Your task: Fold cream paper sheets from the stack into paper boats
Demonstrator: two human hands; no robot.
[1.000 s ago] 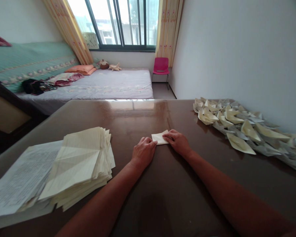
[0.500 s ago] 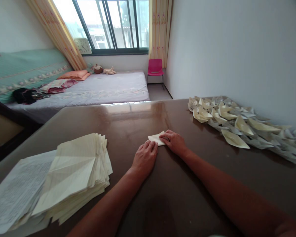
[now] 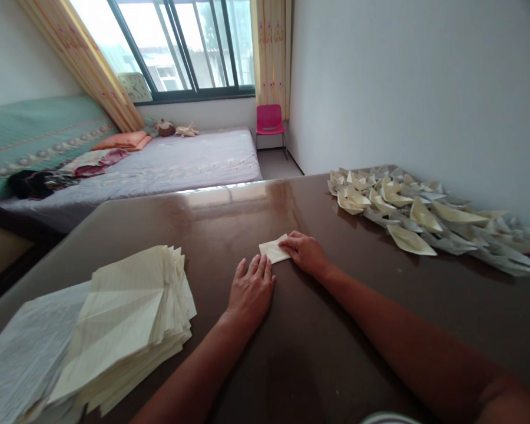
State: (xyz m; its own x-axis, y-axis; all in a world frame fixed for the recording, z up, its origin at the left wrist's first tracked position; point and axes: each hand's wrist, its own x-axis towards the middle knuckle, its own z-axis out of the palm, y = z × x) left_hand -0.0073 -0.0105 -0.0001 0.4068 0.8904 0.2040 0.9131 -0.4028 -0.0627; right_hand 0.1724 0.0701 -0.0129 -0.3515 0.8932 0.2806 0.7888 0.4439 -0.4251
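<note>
A small folded cream paper point(image 3: 272, 249) lies on the dark brown table point(image 3: 291, 353) in front of me. My right hand point(image 3: 306, 253) rests on the paper's right edge, its fingers curled and pressing it down. Just below and left of the paper, my left hand point(image 3: 250, 288) lies flat on the table with its fingers stretched out, holding nothing. Its fingertips sit close to the paper's lower corner.
A stack of cream sheets point(image 3: 128, 318) lies at the left, over printed pages point(image 3: 22, 359). Several folded paper boats point(image 3: 406, 206) are heaped along the wall at the right. Beyond the table are a bed point(image 3: 181, 159), a pink chair point(image 3: 269, 121) and a window.
My left hand has slid back off the folded paper and flattened on the table. My right hand stays on the paper. The view has turned slightly to the right.
</note>
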